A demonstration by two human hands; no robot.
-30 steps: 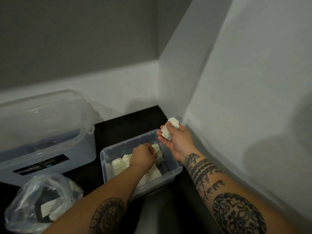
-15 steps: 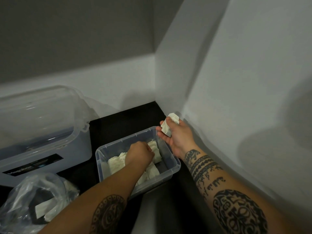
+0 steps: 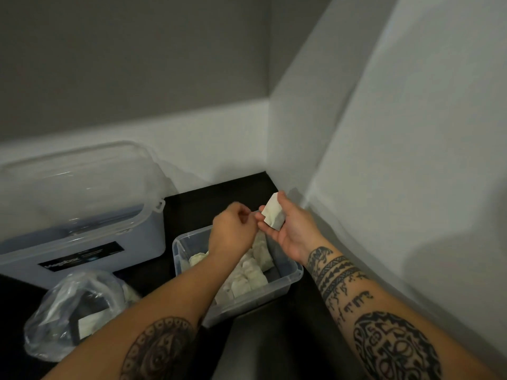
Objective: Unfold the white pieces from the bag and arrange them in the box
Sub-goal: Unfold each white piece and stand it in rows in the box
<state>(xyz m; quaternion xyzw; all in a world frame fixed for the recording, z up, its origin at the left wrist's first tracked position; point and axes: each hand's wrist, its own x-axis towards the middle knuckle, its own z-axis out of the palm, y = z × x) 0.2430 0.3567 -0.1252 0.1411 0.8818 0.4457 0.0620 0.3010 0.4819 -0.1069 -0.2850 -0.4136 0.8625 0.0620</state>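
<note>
a folded white piece, soft and blocky, sits in the cupped right hand above the far rim of a small clear plastic box. the left hand hovers beside it, fingers curled loosely and holding nothing. crumpled white pieces line the box. a crinkled clear bag lies at left on the black counter, before a lidded tub.

Folded white piece sat tilted just right of frame centre, above the box. Small clear box, lower centre, held a loose layer of pale unfolded pieces. Crumpled clear bag, lower left, with white pieces visible inside.
</note>
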